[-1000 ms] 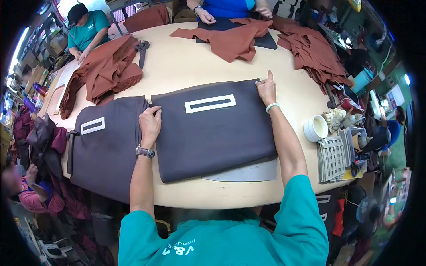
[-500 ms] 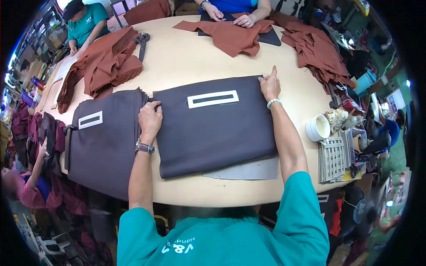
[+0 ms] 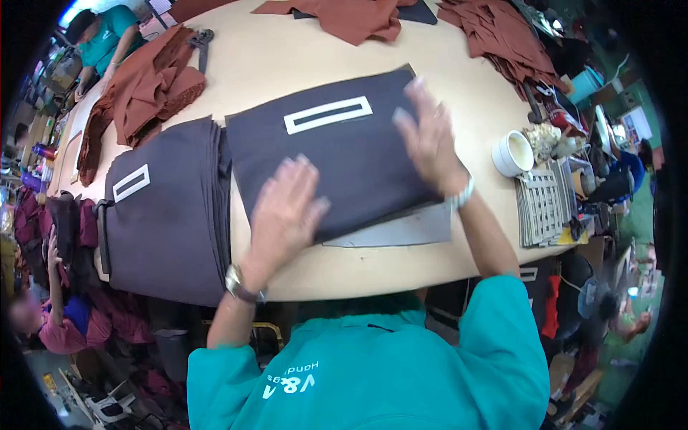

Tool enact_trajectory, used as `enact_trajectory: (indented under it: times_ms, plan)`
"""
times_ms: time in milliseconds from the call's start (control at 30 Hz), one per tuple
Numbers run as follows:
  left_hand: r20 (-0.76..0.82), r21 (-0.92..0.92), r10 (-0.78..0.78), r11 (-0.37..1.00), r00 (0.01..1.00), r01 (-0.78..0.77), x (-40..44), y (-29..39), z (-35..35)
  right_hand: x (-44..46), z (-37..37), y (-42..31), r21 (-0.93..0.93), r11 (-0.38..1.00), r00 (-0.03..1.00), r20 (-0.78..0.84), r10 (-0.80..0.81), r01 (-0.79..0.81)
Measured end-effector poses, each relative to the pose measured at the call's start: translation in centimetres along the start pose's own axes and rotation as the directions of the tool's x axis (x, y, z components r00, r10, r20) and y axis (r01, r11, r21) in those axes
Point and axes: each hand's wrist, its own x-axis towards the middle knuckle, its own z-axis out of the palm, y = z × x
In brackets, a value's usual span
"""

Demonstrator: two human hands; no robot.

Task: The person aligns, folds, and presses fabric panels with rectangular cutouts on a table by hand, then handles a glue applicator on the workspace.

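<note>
A dark fabric panel (image 3: 351, 154) lies in front of me with a white rectangular frame (image 3: 328, 115) on its upper part. My left hand (image 3: 287, 211) is over the panel's lower left, fingers spread, slightly blurred. Over its right side is my right hand (image 3: 430, 140), also with fingers apart and nothing in them. Whether either palm touches the fabric is unclear. Under the panel's lower edge a grey sheet (image 3: 401, 228) sticks out. To the left is a stack of dark fabric (image 3: 168, 215) with a second white frame (image 3: 132, 183).
Rust-coloured fabric piles (image 3: 147, 89) lie at the table's back left and back right (image 3: 502, 43). A white cup (image 3: 512, 153) and slotted cards (image 3: 539, 206) stand at the right edge. A co-worker (image 3: 111, 36) sits at the far left; another person (image 3: 64, 322) is at the lower left.
Both hands have left the panel's upper side edges and moved inward over the fabric, fingers spreading. The view has shifted, so the table's contents appear higher.
</note>
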Motion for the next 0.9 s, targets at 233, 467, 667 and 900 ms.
enact_trajectory:
  times_ms: [233,467,667,900]
  plan:
    - [0.301,-0.038,0.050,0.998,0.952,-0.041,-6.6,5.6,4.6,-15.4,-0.1,-12.1,0.159,0.984,0.903,0.430,0.005,-0.082]
    - [0.319,0.080,-0.162,0.986,0.934,0.144,-9.9,3.5,2.2,-16.3,-2.5,-6.8,-0.206,0.949,0.916,0.278,0.290,-0.238]
    - [0.171,0.299,-0.429,0.880,0.887,0.368,-14.6,0.6,-0.5,-15.4,-5.1,0.1,-0.310,0.803,0.850,-0.031,0.526,-0.509]
    - [-0.177,0.093,-0.499,0.849,0.848,0.519,-10.0,1.2,2.0,-11.0,-4.6,3.2,-0.157,0.729,0.745,-0.178,0.643,-0.667]
